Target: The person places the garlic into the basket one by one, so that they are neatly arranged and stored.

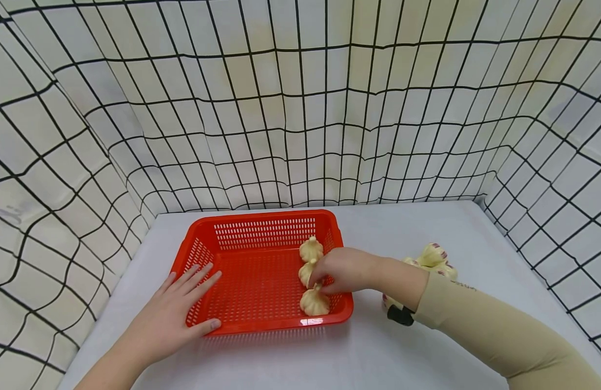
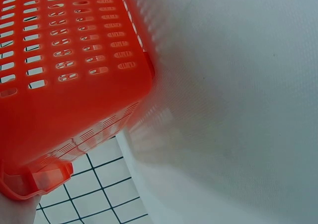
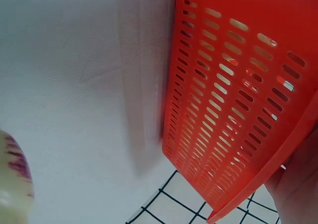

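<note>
A red slotted plastic basket (image 1: 256,287) stands on the white table. Three cream garlic bulbs line its right side: a back bulb (image 1: 311,249), a middle bulb (image 1: 306,273) partly behind the fingers, and a front bulb (image 1: 314,302). My right hand (image 1: 343,270) reaches over the right wall, its fingers and thumb pinching the front garlic bulb by its top. With fingers spread, my left hand (image 1: 181,303) rests on the basket's left front corner. In the right wrist view the basket wall (image 3: 238,100) hides the fingertips.
Right of the basket, partly behind the right forearm, lie several purple-streaked garlic bulbs (image 1: 433,254) with a black piece (image 1: 400,316) beside them. Black netting (image 1: 300,130) over white sheets surrounds the table (image 1: 407,227) at the back and sides.
</note>
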Demonstrator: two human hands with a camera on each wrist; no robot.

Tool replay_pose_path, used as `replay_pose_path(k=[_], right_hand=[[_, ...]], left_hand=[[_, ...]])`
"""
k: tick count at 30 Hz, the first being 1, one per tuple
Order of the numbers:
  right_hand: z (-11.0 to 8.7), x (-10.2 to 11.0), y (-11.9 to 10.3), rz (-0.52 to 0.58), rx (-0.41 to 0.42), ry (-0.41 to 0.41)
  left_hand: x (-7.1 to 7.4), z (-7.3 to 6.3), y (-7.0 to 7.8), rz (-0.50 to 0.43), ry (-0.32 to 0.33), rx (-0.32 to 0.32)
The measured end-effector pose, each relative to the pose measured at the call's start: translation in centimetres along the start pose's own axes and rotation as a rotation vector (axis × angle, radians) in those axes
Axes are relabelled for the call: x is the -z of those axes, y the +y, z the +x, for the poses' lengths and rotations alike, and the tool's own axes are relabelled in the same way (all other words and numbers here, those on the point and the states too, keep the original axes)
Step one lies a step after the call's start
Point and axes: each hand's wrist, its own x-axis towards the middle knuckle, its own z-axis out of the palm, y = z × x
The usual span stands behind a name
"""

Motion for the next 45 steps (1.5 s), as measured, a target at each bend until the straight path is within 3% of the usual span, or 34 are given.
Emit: replay_pose_path(k=[14,20,31,37,45], right_hand=[[-1.0,2.4,0.2,0.037,0.024,0.098],[-1.9,3.2,0.8,0.072,0.009,0.146],[-4.7,4.1,3.4,0.122,-0.112,0.235],[-7.2,3.8,5.5,0.139,-0.197,0.273],[-11.3,2.7,9.4,0.165,-0.321,0.277]], left_hand=[[-0.1,0.0,-0.2,0.014,-0.014,0.011],[-0.2,-0.1,-0.2,0.016,0.021,-0.007],[-0.1,-0.2,-0.1,0.005,0.005,0.003],[-0.2,-0.1,-0.2,0.015,0.026,-0.013],[-0.2,-0.1,-0.2,0.016,0.002,0.001]])
